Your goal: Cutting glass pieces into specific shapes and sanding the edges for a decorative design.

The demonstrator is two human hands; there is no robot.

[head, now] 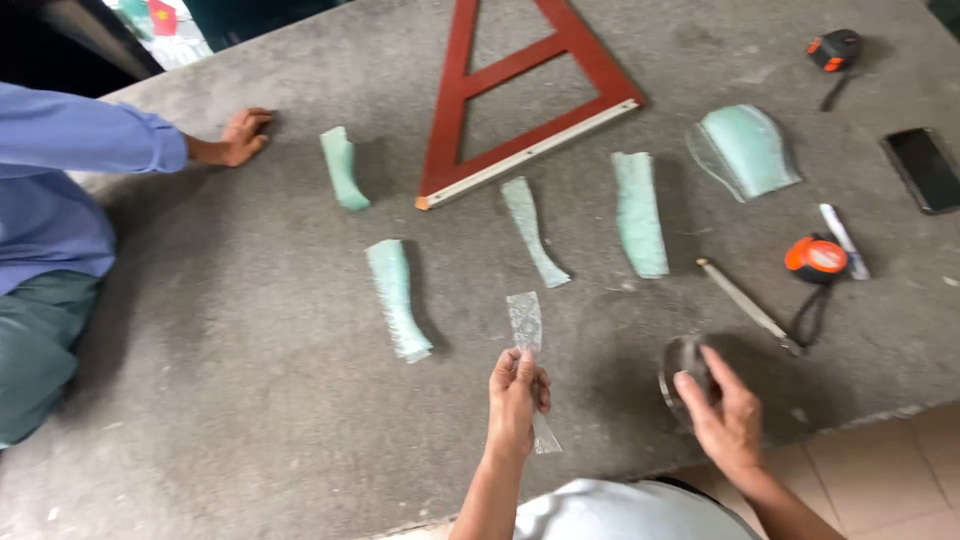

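Your left hand (517,395) pinches a narrow strip of patterned clear glass (526,335) by its middle, fingers closed on it, the strip upright above the grey felt-covered table (250,350). Your right hand (725,415) curls around a rounded clear glass piece (682,372) near the table's front edge; the fingers touch it, but whether they clasp it fully cannot be told. Beyond lie five stacks of pale green cut glass: a curved stack (343,168), a longer stack (398,297), a slim wavy stack (533,232), a broad stack (639,213) and a shield-shaped stack (746,150). A red triangular frame (530,95), a glass cutter (748,303), an orange tape measure (816,258), a second tape measure (833,49) and a dark phone (922,170) lie around them. Another person's hand (240,135) rests on the far left of the table.

Hazards, as judged: the strip is held bare-handed along cut edges, so a tighter squeeze or a slip could cut you; its thin waist could snap under bending. The rounded piece sits close to the table edge and could slide off onto the tiled floor (880,470).
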